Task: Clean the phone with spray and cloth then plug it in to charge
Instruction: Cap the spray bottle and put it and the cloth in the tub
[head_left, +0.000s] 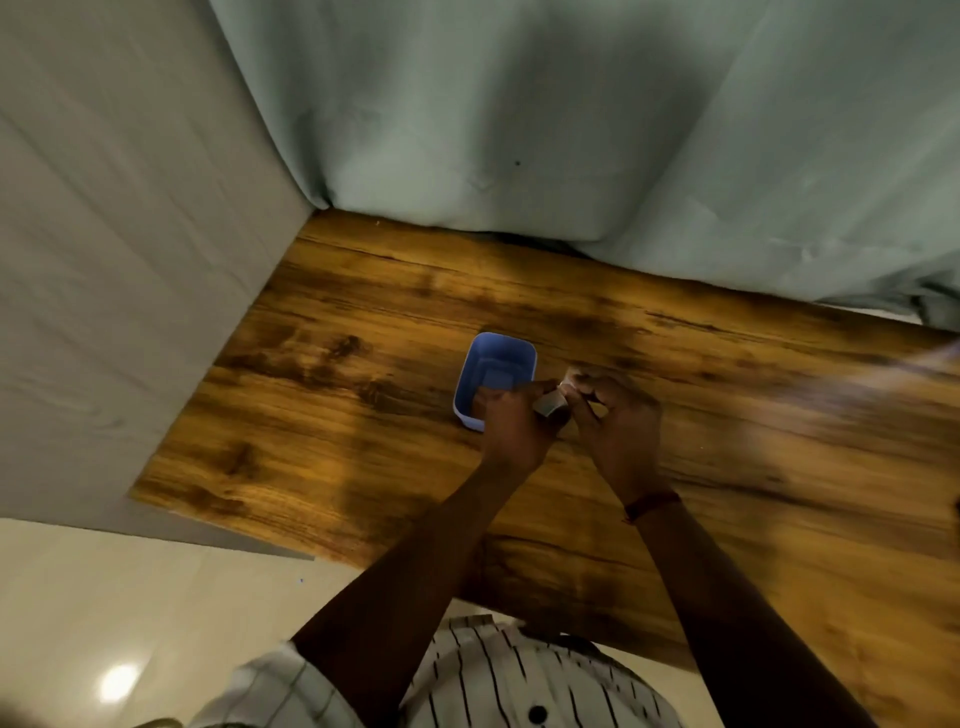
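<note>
Both my hands meet above the middle of the wooden table (363, 467). My left hand (511, 423) is closed around a small grey flat object (549, 404), which looks like the phone seen end-on; most of it is hidden by my fingers. My right hand (618, 415) pinches a pale bit of material (572, 381), apparently the cloth, against the top of that object. The picture is blurred, so details are unclear. I see no spray bottle and no charger.
A blue rectangular open container (496, 358) stands on the table just left of and behind my hands. A pale green curtain (571, 130) hangs along the far edge and a grey wall (104, 260) bounds the left. A blurred pale streak (930, 358) crosses the right edge.
</note>
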